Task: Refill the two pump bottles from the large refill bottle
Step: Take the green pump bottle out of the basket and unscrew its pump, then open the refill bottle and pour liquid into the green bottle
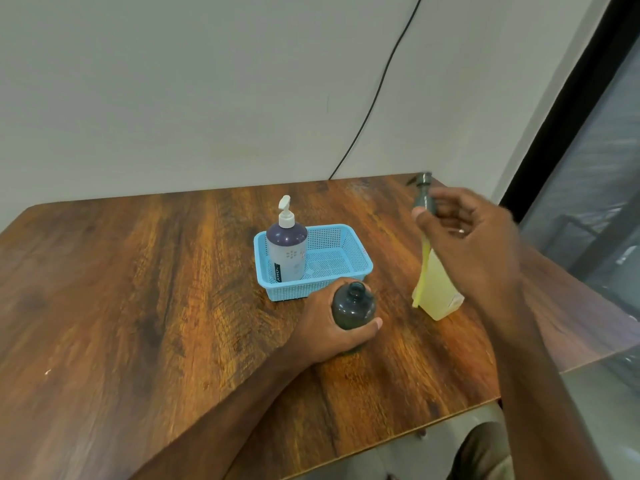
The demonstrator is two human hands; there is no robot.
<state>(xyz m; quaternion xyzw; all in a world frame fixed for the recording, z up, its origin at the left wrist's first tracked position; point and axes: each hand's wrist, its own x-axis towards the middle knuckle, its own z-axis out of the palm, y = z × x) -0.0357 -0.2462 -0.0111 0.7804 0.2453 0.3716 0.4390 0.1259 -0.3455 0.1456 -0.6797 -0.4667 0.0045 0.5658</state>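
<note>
My left hand (332, 323) grips a dark round bottle (354, 306) that stands on the table with its neck uncapped. My right hand (464, 237) holds up that bottle's grey pump head (423, 194) to the right. Under and behind the right hand stands the large refill bottle (438, 289), pale yellow, partly hidden by the hand. A second pump bottle (286, 247), dark purple on top with a white pump, stands upright in the left end of a blue basket (349, 268).
The wooden table (138, 306) ends close on the right and at the front. A black cable (374, 95) hangs down the white wall behind. A dark window frame (568, 116) runs along the right side.
</note>
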